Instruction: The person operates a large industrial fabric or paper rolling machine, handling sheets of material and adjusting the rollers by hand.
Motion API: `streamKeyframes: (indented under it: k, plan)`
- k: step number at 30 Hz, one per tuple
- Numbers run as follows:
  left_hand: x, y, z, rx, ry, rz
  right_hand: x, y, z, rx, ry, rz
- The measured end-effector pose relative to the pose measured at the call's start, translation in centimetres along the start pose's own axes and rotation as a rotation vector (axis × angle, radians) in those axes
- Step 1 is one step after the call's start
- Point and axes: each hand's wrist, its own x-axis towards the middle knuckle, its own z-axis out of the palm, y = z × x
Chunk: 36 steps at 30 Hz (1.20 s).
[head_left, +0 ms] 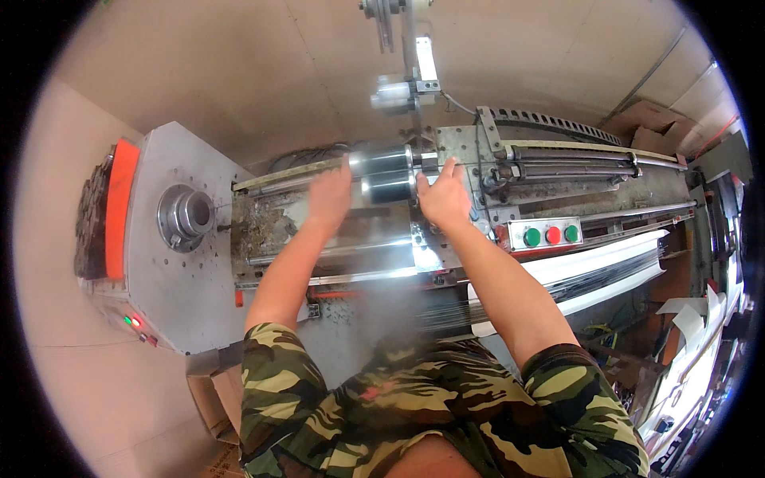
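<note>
A shiny dark cylinder (pixel 386 175) lies crosswise at the middle of a long metal machine, its surface slightly blurred. My left hand (pixel 330 196) is closed at the cylinder's left end, its fingertips smeared by motion. At the other end, my right hand (pixel 446 197) has thumb and forefinger spread apart. Its thumb is at the bright metal ring (pixel 414 171) on the cylinder's right end, and the forefinger points up beside a short metal shaft (pixel 429 162). My palms and the hand undersides are hidden.
A grey machine housing (pixel 171 263) with a round metal chuck (pixel 188 217) stands at the left. Right of my forearm are a button panel (pixel 550 235) with green and red buttons and a white trough (pixel 590 279) of thin dark strands. An upright arm carries a white roller (pixel 392 94).
</note>
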Motion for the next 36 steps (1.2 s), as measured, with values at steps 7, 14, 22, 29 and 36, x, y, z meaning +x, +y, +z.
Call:
streamKeyframes:
  k: [7, 14, 22, 29, 36]
  plan:
    - [0.2, -0.3, -0.4, 0.010, -0.092, -0.034, -0.5, -0.9, -1.0, 0.056, -0.064, -0.005]
    - [0.7, 0.3, -0.6, 0.038, -0.099, -0.044, -0.5, -1.0, -2.3, 0.091, -0.108, -0.013]
    - [0.3, 0.3, 0.0, 0.011, -0.053, -0.039, -0.3, -0.5, -1.2, 0.060, -0.098, -0.018]
    - [0.2, 0.7, -0.3, -0.009, -0.090, -0.047, -0.2, -0.5, -1.5, 0.031, -0.122, -0.039]
    - [0.3, 0.7, -0.6, -0.004, -0.099, -0.047, -0.3, -0.5, -1.6, 0.082, -0.116, -0.020]
